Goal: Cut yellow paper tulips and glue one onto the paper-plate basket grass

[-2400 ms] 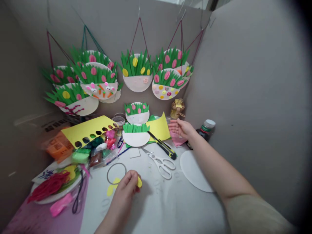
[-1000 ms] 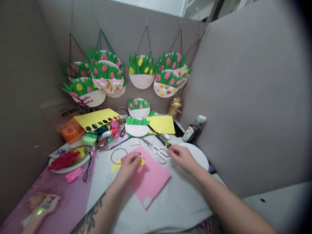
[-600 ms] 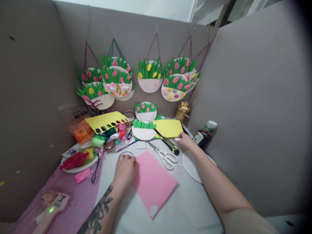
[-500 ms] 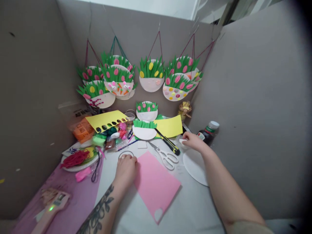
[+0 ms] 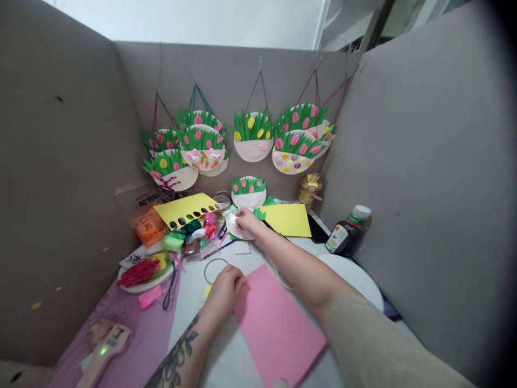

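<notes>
My left hand point(image 5: 225, 286) rests with curled fingers at the upper left corner of a pink paper sheet point(image 5: 278, 328). A small yellow bit shows at its fingertips; what the fingers hold is mostly hidden. Beside this hand lie a yellow paper piece point(image 5: 208, 291) and a thin ring point(image 5: 210, 269). Reaching across to the back, my right hand point(image 5: 248, 222) is closed on a small whitish thing point(image 5: 233, 221), too unclear to name. It is over a half-round paper plate piece point(image 5: 244, 235) with green paper grass, covering much of it. My right forearm hides most of the white-handled scissors.
Decorated plate baskets point(image 5: 253, 148) hang on the back wall. Yellow card point(image 5: 288, 220), a dark bottle point(image 5: 349, 231) and a paper plate point(image 5: 355, 275) lie right. Left are clay packets point(image 5: 173, 241), a plate of red yarn point(image 5: 139, 271) and a pink glue gun point(image 5: 107, 345).
My right hand has moved left from beside the bottle to the grass-topped plate piece, carrying the whitish thing. My left hand stays by the pink sheet. The view has tilted up.
</notes>
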Available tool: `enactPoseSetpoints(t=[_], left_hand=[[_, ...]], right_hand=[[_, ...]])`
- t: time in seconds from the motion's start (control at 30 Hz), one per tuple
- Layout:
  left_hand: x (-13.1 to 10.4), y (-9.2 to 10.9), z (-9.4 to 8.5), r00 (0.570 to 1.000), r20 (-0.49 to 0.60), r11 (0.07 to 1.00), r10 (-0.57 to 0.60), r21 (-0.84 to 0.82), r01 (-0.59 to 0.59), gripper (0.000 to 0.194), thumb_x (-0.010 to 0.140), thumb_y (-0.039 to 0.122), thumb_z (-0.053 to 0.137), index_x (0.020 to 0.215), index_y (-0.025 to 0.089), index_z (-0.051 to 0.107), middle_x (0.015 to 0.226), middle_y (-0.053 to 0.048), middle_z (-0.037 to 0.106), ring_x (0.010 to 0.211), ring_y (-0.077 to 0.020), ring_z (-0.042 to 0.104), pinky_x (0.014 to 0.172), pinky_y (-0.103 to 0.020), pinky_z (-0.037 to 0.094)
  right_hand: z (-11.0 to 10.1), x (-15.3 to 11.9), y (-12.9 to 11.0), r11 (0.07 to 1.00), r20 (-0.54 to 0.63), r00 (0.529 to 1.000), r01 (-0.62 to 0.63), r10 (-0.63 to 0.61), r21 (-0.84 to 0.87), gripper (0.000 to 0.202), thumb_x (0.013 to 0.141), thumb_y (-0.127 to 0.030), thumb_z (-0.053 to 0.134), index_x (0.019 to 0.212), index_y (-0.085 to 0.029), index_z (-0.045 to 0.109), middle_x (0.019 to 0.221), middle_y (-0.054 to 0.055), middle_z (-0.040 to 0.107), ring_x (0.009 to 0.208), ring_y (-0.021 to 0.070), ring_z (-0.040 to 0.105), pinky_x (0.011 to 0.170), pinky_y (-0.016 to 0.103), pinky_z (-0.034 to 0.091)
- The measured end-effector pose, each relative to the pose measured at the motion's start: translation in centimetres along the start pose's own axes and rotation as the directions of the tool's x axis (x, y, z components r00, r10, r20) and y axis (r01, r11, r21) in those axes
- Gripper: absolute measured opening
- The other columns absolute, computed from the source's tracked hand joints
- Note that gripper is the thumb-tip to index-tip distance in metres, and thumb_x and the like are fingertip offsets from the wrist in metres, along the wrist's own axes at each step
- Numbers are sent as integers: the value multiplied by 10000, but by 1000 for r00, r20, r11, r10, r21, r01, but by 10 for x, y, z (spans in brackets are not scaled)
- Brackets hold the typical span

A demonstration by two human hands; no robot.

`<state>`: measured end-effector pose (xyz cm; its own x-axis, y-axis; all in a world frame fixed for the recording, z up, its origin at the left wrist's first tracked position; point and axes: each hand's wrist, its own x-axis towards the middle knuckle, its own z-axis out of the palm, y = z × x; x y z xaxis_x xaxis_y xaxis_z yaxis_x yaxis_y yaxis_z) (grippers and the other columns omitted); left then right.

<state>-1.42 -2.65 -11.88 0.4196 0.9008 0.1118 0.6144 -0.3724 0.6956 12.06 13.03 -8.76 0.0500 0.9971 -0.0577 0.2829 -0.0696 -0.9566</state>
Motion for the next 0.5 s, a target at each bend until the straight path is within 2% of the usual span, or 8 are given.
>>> enactPoseSetpoints(t=[0.07, 0.13, 0.23, 0.3, 0.33, 0.4, 0.43, 0.5], left_hand=[[1, -3, 1, 1000, 22, 1000, -4, -10, 4, 170, 763, 166, 473, 683, 156, 622, 769, -58, 618, 732, -160, 553, 673, -253, 380], [1, -4, 0, 999, 51, 1000, -15, -7, 15, 172, 754, 154, 473, 675, 159, 625, 728, -51, 627, 700, -160, 552, 652, -255, 374], [2, -3, -4, 1000, 21, 1000, -4, -12, 4, 167, 763, 164, 470, 676, 164, 613, 707, -42, 626, 681, -161, 547, 637, -260, 367], [2, -1, -7, 998, -65, 999, 23, -30, -25, 165, 781, 183, 465, 681, 168, 595, 721, -40, 617, 702, -165, 544, 652, -265, 373], [2, -1, -8, 993, -117, 998, 34, -38, -39, 165, 791, 196, 461, 686, 170, 586, 731, -40, 612, 716, -167, 543, 663, -269, 378], [3, 0, -9, 977, -207, 996, 51, -55, -63, 164, 809, 221, 456, 702, 175, 572, 747, -40, 604, 739, -172, 541, 683, -276, 387], [3, 1, -8, 970, -238, 995, 57, -61, -73, 160, 814, 231, 456, 713, 177, 568, 757, -39, 602, 749, -174, 541, 693, -280, 392], [3, 0, -5, 963, -262, 994, 68, -66, -89, 151, 818, 241, 459, 729, 181, 564, 770, -38, 601, 759, -175, 541, 702, -284, 397]], right_hand=[[7, 5, 1, 1000, 42, 999, 5, -5, 8, 335, 647, -34, 537, 945, -186, 563, 565, -41, 565, 496, 125, 552, 496, 227, 453], [2, 1, 7, 1000, 49, 999, 15, -15, -10, 346, 643, -40, 546, 950, -191, 595, 696, -7, 623, 607, 148, 608, 585, 266, 496], [-32, -17, 29, 995, -63, 998, 22, -28, -93, 325, 643, -61, 550, 940, -177, 614, 958, 55, 636, 872, 206, 615, 786, 340, 489], [-70, -33, 49, 987, -205, 978, 10, -43, -160, 404, 683, -115, 549, 1084, -165, 556, 1208, 107, 535, 1145, 246, 482, 970, 381, 378], [-90, -40, 59, 978, -314, 948, -24, -44, -208, 460, 709, -158, 553, 1166, -142, 502, 1294, 144, 461, 1240, 268, 383, 1029, 404, 301], [-130, -49, 77, 892, -583, 813, -252, -15, -375, 549, 729, -274, 585, 1232, -104, 447, 1305, 187, 447, 1262, 293, 355, 1049, 402, 266], [-148, -51, 84, 843, -635, 772, -358, 27, -400, 591, 736, -320, 590, 1253, -87, 425, 1289, 201, 463, 1240, 298, 387, 1037, 397, 285], [-174, -48, 92, 819, -656, 751, -419, 70, -392, 616, 750, -356, 587, 1249, -35, 421, 1202, 240, 526, 1160, 323, 472, 982, 416, 343]])
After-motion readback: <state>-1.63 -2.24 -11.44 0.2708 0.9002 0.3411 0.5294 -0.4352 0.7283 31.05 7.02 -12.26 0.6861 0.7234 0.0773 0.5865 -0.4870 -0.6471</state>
